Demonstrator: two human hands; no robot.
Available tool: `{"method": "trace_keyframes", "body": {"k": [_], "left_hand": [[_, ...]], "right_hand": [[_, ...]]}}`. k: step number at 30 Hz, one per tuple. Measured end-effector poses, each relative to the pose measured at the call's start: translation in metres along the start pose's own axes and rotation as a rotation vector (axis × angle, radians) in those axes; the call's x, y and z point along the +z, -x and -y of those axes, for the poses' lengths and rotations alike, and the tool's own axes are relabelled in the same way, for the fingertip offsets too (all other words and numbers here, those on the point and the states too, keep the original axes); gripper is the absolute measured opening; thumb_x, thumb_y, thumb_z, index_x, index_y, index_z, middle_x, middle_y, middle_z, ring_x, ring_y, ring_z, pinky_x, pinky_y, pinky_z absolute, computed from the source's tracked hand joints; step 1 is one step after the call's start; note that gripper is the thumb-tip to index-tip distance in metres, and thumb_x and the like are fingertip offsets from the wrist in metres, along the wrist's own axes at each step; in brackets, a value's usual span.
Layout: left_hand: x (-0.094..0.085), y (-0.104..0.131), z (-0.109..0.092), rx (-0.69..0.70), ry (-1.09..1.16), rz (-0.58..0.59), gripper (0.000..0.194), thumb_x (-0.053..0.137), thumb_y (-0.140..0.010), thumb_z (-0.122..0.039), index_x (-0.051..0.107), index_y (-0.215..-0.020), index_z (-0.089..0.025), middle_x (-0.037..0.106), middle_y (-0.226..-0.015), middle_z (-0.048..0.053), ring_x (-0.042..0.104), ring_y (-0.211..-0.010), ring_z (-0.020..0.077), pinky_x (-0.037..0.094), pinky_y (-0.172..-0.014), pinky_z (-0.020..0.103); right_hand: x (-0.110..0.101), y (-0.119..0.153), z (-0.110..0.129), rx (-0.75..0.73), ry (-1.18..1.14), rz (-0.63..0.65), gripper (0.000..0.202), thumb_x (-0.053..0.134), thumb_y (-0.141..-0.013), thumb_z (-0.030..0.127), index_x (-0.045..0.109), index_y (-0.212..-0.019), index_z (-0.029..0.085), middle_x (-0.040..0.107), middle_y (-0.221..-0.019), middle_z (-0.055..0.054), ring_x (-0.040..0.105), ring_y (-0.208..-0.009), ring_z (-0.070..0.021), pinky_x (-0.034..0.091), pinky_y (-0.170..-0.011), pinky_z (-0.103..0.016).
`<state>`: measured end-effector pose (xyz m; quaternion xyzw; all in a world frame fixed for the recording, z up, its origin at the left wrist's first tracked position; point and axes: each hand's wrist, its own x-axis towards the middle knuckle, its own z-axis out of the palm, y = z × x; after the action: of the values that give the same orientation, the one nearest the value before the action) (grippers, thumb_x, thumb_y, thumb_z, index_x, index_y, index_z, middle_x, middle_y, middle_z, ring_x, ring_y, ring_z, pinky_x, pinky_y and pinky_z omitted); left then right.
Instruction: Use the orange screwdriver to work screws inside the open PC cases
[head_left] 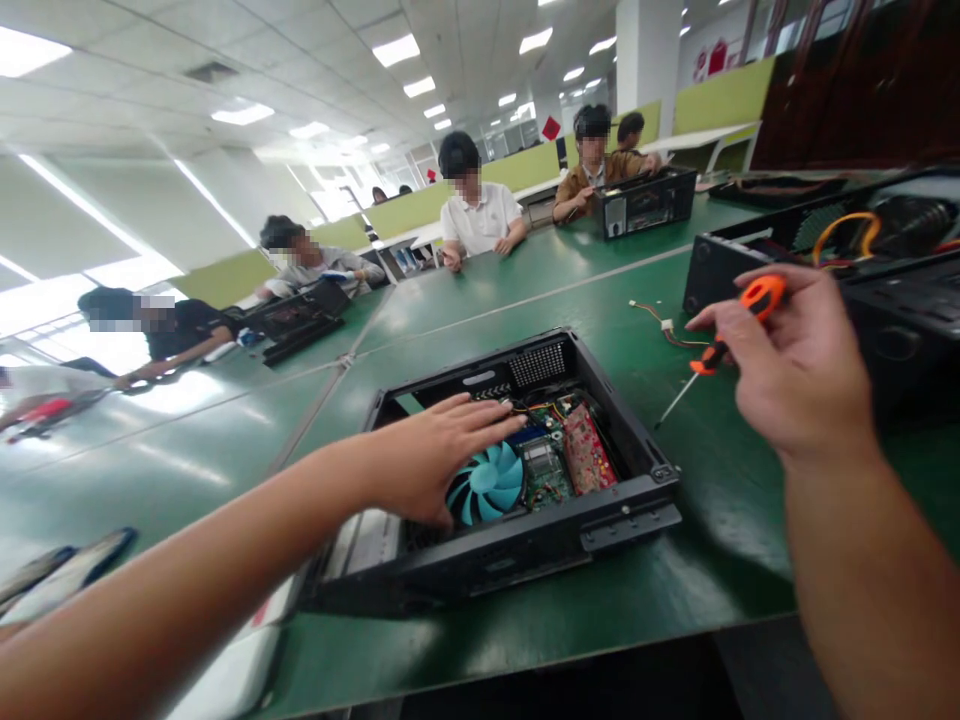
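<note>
Left hand [435, 462] spread over a blue fan [487, 482], contact unclear, in an open computer case [480, 562] on the tabletop [525, 290]; right hand [802, 365] pinches a screwdriver [709, 357]. The case looks stiff, weighty; best held by its rim [664, 473].

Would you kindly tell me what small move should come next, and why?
Probably bring the screwdriver over the open case: the right hand holds it with its tip outside, while the left hand is at the blue fan inside.

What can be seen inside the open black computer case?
A blue fan, a red card and part of a green board; the left hand hides whatever lies directly behind it.
</note>
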<state>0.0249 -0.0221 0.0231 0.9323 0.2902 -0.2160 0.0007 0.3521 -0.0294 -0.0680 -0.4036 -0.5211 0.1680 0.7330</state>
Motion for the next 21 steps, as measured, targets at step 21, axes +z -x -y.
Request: {"method": "trace_keyframes", "body": {"k": [21], "left_hand": [[0.179,0.107,0.085,-0.497,0.635,-0.93,0.052,0.032,-0.083,-0.037,0.057,-0.128,-0.045,0.053,-0.145,-0.011,0.029,-0.148,0.0361,0.027,-0.12,0.06]], "right_hand": [[0.142,-0.013,0.008,-0.045,0.431,1.111,0.027,0.057,-0.093,0.015,0.065,-0.119,0.017,0.073,-0.112,-0.005,0.067,-0.103,-0.0207,0.048,-0.089,-0.03]]}}
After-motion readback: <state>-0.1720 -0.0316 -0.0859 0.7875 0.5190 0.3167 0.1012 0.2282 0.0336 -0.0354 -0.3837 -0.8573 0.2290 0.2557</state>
